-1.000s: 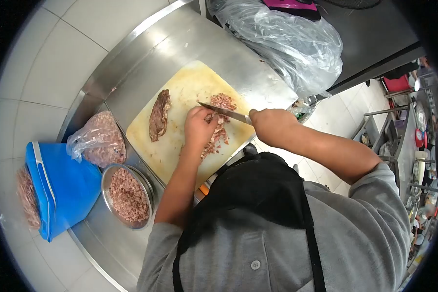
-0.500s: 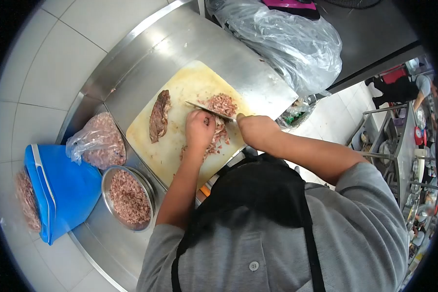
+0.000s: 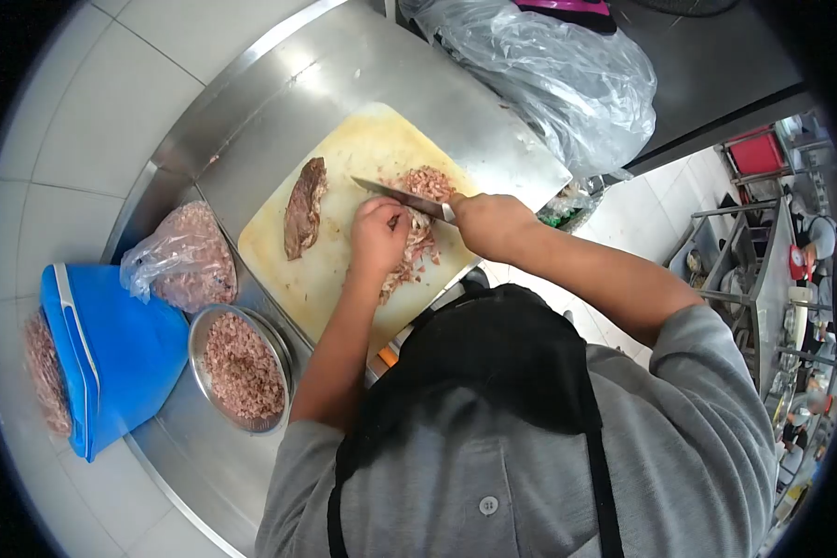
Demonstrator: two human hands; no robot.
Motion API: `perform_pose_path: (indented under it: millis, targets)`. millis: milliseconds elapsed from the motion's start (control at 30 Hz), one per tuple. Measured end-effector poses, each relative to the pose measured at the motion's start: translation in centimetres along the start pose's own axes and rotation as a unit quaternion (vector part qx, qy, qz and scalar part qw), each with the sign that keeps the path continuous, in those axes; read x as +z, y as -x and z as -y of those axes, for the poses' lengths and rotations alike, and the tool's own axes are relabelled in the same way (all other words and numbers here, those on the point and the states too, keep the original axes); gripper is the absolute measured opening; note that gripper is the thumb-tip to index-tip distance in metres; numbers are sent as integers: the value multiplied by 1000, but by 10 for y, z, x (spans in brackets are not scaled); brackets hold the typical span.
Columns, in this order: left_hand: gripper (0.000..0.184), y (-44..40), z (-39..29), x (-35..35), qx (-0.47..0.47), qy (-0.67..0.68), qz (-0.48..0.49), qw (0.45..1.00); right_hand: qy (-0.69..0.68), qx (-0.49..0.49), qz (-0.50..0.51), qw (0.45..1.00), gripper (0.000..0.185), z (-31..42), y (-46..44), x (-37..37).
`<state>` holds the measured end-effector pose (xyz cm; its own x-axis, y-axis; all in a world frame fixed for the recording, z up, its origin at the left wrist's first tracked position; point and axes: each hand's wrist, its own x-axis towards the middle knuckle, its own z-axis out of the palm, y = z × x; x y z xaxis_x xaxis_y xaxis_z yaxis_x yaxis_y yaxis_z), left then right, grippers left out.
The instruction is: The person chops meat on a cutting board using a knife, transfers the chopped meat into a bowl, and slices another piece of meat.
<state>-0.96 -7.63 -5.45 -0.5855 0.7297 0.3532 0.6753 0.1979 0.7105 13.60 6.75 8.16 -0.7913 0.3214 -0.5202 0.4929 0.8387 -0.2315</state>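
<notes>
On a worn, yellowed cutting board, my right hand is wrapped round the handle of a knife. Its blade lies across, right beside the curled fingers of my left hand. Those fingers press down on a piece of meat, partly hidden by the hand, with cut bits around it. Past the blade is a small heap of chopped meat. A long brown slab of meat lies apart, on the board's left side.
Left of the board, a metal bowl holds chopped meat, near a clear bag of minced meat and a blue cooler box. Plastic sheeting covers the far right of the steel counter. Shelving stands at right.
The knife blade has turned, now showing more of its flat side, and has shifted slightly toward the upper left. My left hand stays bent over the meat. The whole view has shifted a little.
</notes>
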Motion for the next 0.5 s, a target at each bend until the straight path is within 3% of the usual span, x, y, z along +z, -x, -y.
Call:
perform_pose_path:
  millis: [67,200,267,500]
  targets:
    - [11,-5,-7,-5,4,18,-11,1000,13,-21,-31,999,24,-5,23,-1]
    - [10,1,10,4,20,-30,-21,999,5,19,15,1000,23,0,29,13]
    - [12,2,14,10,24,-16,-4,1000,-18,-8,-52,998,23,2,5,36]
    - [10,0,2,-7,-27,32,9,999,0,3,9,1000,24,7,36,-9]
